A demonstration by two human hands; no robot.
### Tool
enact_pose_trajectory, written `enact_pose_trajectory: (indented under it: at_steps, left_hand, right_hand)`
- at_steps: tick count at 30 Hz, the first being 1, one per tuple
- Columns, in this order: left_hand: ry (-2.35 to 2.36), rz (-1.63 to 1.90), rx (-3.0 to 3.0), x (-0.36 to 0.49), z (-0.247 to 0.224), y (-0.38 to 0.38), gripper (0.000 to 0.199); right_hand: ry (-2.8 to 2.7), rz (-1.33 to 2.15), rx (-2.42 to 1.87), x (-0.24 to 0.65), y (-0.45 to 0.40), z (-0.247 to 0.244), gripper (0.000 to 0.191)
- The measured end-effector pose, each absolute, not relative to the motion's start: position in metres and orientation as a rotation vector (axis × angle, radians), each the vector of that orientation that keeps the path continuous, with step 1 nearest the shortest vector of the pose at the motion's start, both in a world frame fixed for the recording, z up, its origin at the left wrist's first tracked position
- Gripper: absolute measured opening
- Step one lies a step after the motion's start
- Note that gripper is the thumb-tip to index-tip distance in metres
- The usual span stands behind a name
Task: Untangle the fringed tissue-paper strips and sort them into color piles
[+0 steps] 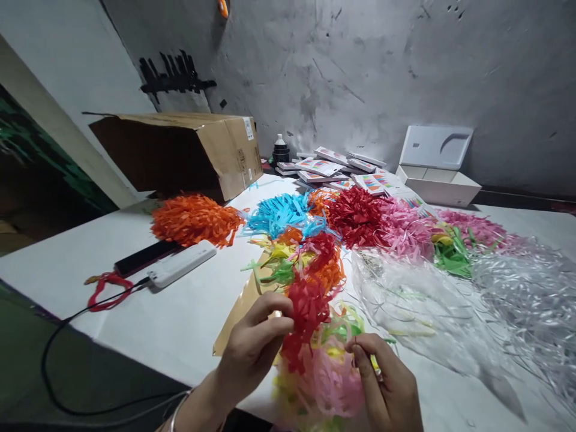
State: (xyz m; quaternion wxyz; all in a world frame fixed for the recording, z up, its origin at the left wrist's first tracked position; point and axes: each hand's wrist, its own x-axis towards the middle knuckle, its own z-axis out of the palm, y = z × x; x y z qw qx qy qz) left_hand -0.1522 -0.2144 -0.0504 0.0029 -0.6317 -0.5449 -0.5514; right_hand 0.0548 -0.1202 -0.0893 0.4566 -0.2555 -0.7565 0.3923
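A string of ruffled paper fringe hangs between my hands at the table's front edge. My left hand (258, 339) pinches the edge of its red part (308, 306). My right hand (384, 378) is closed in a pinch beside the pink part (335, 381), on something too small to make out. Yellow and green strips show around the pink, partly blurred. Behind the red part, orange fringe (330, 270) and yellow-green strips (281, 270) lie over a brown paper sheet (238, 315).
Behind are orange (195, 219), blue (281, 213), dark red (357, 216) and pink (407, 228) fringe piles. Clear plastic (418, 306) and silvery strips (531, 306) lie right. A cardboard box (234, 153), flat packs (324, 168), white box (438, 186), phone (146, 258) and cabled power bank (182, 264) surround them.
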Motion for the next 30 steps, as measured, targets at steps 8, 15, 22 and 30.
enact_pose_trajectory:
  at_steps: [8,15,22,30]
  left_hand:
    - [-2.155,-2.73,-1.51,-0.112,-0.078,-0.211,0.013]
    - [-2.231,-2.899,-1.495,-0.108,-0.08,-0.208,0.015]
    - [-2.055,-2.004,-1.152,-0.14,-0.064,-0.214,0.036]
    - [-2.273,-2.2,-2.012,-0.104,-0.069,-0.204,0.024]
  right_hand:
    - [-1.693,0.921,-0.636,0.05,-0.129,-0.074,0.013]
    - [-1.839,0.837,-0.453,0.045,-0.126,-0.073,0.016]
    - [-1.934,0.666,-0.493,0.053,-0.114,-0.082,0.018]
    - [-1.829,0.91,-0.607,0.053,-0.123,-0.077,0.011]
